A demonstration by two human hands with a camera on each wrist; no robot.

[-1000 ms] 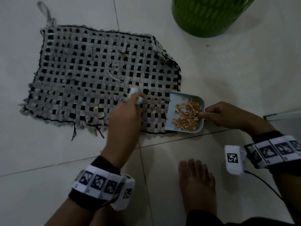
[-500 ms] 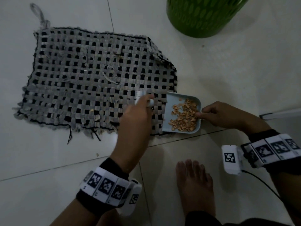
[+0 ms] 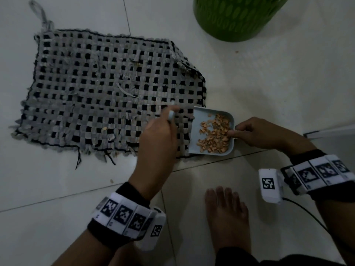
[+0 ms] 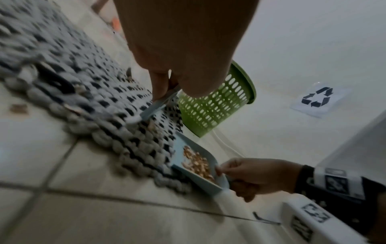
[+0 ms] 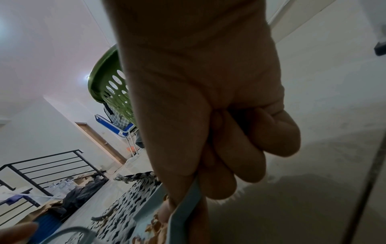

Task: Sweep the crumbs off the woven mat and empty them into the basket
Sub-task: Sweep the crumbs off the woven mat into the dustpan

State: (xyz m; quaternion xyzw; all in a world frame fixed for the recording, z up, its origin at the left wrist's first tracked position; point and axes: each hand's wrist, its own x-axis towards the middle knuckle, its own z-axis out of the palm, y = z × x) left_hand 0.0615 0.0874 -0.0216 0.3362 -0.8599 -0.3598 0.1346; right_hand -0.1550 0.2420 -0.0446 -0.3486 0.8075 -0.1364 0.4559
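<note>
A grey-and-black woven mat [image 3: 99,89] lies on the white tiled floor. My right hand [image 3: 255,134] grips the back edge of a light blue dustpan [image 3: 199,117] that rests on the mat's near right corner, with a heap of orange crumbs [image 3: 215,135] in it. My left hand [image 3: 159,135] holds a small light blue brush [image 4: 160,104] whose tip touches the mat just left of the pan's mouth. A stray crumb [image 3: 104,128] sits on the mat and another crumb [image 3: 111,181] on the floor. The green perforated basket [image 3: 236,16] stands beyond the mat's far right.
My bare foot [image 3: 226,215] rests on the tiles right behind the dustpan. A white ledge edge [image 3: 330,131] runs at the right. On the wall near the basket is a recycling-symbol sheet [image 4: 317,99]. A black stair railing [image 5: 41,165] and clutter lie farther off.
My left hand with the brush has swept rightward across the mat toward the dustpan mouth. The right hand and dustpan have stayed in place.
</note>
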